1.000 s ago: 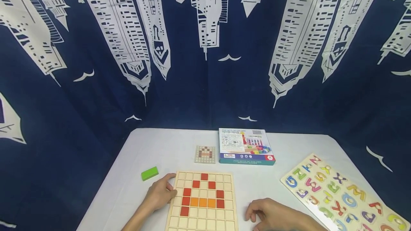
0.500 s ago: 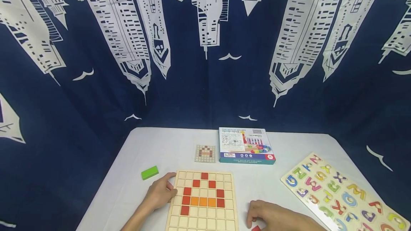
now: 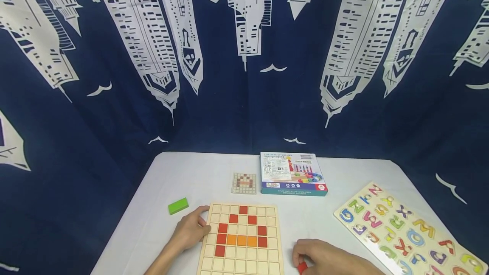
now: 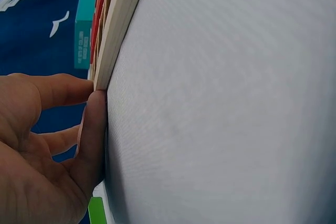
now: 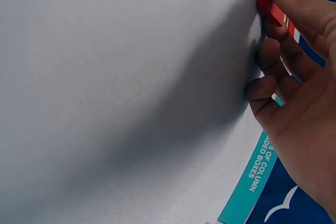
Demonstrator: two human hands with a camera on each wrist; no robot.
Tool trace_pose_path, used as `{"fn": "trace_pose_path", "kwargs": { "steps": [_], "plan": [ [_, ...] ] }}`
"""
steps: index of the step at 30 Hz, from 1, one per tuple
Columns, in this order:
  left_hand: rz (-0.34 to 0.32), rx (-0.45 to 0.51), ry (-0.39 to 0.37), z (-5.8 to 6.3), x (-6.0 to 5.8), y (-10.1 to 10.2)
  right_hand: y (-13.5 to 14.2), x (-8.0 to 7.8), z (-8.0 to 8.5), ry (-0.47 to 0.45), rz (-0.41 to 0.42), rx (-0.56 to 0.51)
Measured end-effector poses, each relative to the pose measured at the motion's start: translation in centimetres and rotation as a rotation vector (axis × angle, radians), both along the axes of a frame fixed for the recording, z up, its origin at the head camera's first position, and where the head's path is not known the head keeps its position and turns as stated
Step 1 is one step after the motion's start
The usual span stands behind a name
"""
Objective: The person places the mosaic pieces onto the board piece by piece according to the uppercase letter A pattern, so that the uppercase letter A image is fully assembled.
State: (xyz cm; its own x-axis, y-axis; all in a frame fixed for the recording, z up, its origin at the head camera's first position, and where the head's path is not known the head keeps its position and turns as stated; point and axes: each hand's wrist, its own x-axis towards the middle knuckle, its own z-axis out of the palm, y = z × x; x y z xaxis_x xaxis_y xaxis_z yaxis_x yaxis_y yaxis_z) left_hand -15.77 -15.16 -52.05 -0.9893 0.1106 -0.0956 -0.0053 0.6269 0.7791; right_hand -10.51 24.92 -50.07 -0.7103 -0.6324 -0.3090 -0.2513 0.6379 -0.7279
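Note:
In the head view a square wooden grid board point(image 3: 251, 267) lies on the table, with red and orange tiles set in some of its cells. My left hand point(image 3: 189, 229) grips its left edge near the far corner; the left wrist view has thumb and finger at the board's corner point(image 4: 116, 30). To the board's right, low over the cloth, my right hand point(image 3: 326, 256) pinches a small red tile point(image 3: 302, 267). In the right wrist view the tile point(image 5: 272, 10) sits between thumb and forefinger, and the other fingers curl beside it.
Behind the board lie a small pattern card point(image 3: 243, 183) and a flat teal-sided box point(image 3: 292, 186). A green block point(image 3: 178, 206) is left of the board. An alphabet puzzle board point(image 3: 410, 224) lies at the right. A dark blue skyline cloth point(image 3: 244, 109) hangs behind the table.
A red tile has come into sight in my right hand's fingers and has turned between them, while that hand shifted only slightly. My left hand and the grid board stay put.

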Motion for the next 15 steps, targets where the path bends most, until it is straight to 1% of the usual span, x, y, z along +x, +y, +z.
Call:
{"fn": "trace_pose_path", "kwargs": {
  "steps": [5, 11, 15],
  "plan": [
    [0.001, 0.004, 0.001, 0.03, 0.07, 0.01, -0.09, -0.24, -0.06, -0.026, -0.056, -0.009],
    [-0.009, 0.008, 0.002, 0.15, 0.14, -0.03, -0.20, -0.63, -0.19, 0.019, -0.040, -0.016],
    [-0.014, 0.008, 0.000, 0.20, 0.15, -0.05, -0.39, -1.02, -0.31, 0.043, -0.026, -0.045]
  ]
}}
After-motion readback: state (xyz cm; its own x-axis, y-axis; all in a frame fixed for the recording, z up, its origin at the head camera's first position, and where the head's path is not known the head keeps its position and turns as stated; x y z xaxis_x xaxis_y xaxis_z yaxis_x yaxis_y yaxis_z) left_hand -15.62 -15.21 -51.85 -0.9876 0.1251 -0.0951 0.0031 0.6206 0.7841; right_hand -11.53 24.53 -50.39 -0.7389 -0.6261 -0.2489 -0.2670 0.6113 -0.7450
